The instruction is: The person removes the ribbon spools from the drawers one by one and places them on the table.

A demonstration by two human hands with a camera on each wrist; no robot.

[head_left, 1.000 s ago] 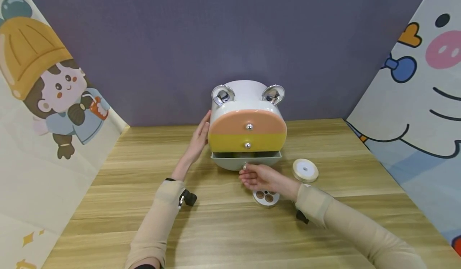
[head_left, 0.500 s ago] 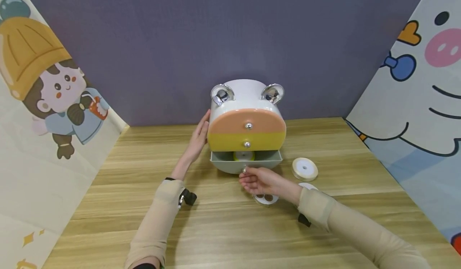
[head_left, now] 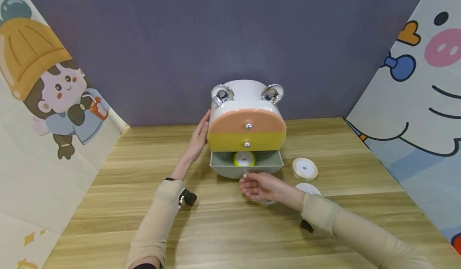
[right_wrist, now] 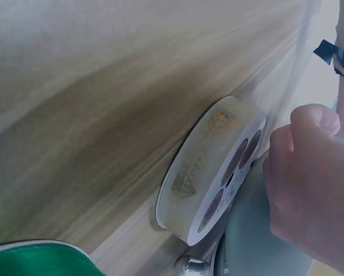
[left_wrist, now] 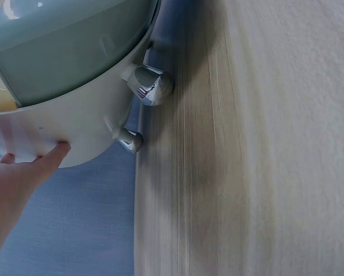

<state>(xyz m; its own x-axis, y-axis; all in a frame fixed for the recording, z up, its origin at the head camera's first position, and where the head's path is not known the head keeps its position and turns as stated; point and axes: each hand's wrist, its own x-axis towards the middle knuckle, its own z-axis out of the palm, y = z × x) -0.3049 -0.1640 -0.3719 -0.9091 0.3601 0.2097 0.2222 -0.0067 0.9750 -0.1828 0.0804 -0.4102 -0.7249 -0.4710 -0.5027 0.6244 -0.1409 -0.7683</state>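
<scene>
A small frog-shaped drawer cabinet [head_left: 248,95] stands at the back of the table, its bottom grey-green drawer [head_left: 227,171] pulled out. My right hand [head_left: 262,185] pinches that drawer's silver knob [head_left: 245,175] between thumb and forefinger. Inside the drawer lies a ribbon spool [head_left: 245,159] with a yellow rim. My left hand [head_left: 196,141] rests against the cabinet's left side with its fingers extended; the left wrist view shows the thumb and fingertips on the white shell [left_wrist: 80,135]. The orange and yellow drawers [head_left: 230,142] above are closed.
To the right of the cabinet lies a cream ribbon spool [head_left: 304,169]. A white-topped spool [head_left: 307,188] is partly behind my right wrist. Beneath the right hand sits a ribbon roll [right_wrist: 209,172] with gold print. Green ribbon [right_wrist: 39,259] shows in the right wrist view's corner.
The bottom drawer has slid farther out toward me with my right hand on its knob, and the yellow-rimmed spool inside has come into view. My left hand has stayed in place.
</scene>
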